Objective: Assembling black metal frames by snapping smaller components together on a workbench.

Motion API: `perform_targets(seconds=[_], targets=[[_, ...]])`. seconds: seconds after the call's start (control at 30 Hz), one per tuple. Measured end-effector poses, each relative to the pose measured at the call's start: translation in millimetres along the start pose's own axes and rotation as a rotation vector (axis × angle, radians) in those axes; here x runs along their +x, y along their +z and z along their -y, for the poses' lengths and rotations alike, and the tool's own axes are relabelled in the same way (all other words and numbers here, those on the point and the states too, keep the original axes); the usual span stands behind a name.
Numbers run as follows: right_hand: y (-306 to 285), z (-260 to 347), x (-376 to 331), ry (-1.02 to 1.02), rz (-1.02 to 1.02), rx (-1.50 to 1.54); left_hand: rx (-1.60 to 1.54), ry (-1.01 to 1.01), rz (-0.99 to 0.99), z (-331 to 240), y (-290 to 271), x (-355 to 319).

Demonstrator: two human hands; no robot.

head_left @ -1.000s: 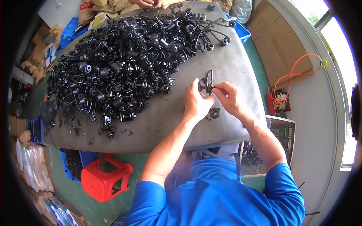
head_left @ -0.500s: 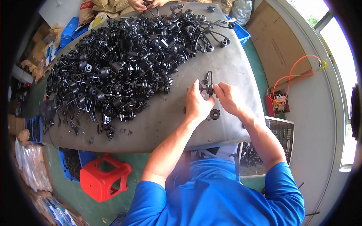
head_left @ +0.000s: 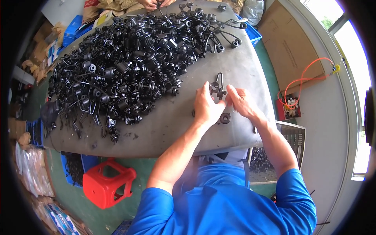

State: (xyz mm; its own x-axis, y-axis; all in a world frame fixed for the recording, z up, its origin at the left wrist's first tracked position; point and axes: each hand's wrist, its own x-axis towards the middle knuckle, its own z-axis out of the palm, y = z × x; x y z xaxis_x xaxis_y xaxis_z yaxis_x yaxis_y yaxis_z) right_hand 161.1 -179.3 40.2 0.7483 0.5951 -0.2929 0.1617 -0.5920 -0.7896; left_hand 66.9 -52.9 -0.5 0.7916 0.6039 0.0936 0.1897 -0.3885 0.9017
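The room was a cluttered workshop with a green floor [head_left: 141,172], a flattened brown cardboard sheet [head_left: 290,43] lying by the bright window on the right, and a coiled orange cable [head_left: 305,80] beside it. A grey, worn worktable [head_left: 164,121] filled the middle, most of its far half buried under a large heap of black metal wire clips and rollers [head_left: 133,70]. A red plastic stool [head_left: 107,184] stood on the floor below the table's near edge, and blue crates [head_left: 250,31] showed behind its far corner. At the top edge, another person's hands [head_left: 154,4] worked at the pile.

The left hand [head_left: 205,107] and the right hand [head_left: 243,102] met over the bare near-right part of the table, fingers closed from both sides on one black wire clip with a looped top [head_left: 217,88], held upright just above the surface. A small black round roller [head_left: 225,118] lay on the table just beneath the hands.

Compared with half a second earlier, the hands and the clip sat in nearly the same place; the loose roller had not moved, and the heap looked unchanged.
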Motion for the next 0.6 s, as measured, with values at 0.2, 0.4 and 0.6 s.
perform_targets(seconds=[0.2,0.4,0.6], targets=[[16.6,-13.3,2.8,-0.001,0.04,0.168,0.012,-0.016,0.032,-4.2,-2.0,-1.7],[17.4,-10.0,2.4,-0.156,-0.063,-0.016,0.055,-0.027,0.027,-6.9,-3.4,-1.8],[15.3,5.8,-14.9,-0.118,-0.063,0.059,0.065,0.023,0.005,0.3,-3.2,-16.1]])
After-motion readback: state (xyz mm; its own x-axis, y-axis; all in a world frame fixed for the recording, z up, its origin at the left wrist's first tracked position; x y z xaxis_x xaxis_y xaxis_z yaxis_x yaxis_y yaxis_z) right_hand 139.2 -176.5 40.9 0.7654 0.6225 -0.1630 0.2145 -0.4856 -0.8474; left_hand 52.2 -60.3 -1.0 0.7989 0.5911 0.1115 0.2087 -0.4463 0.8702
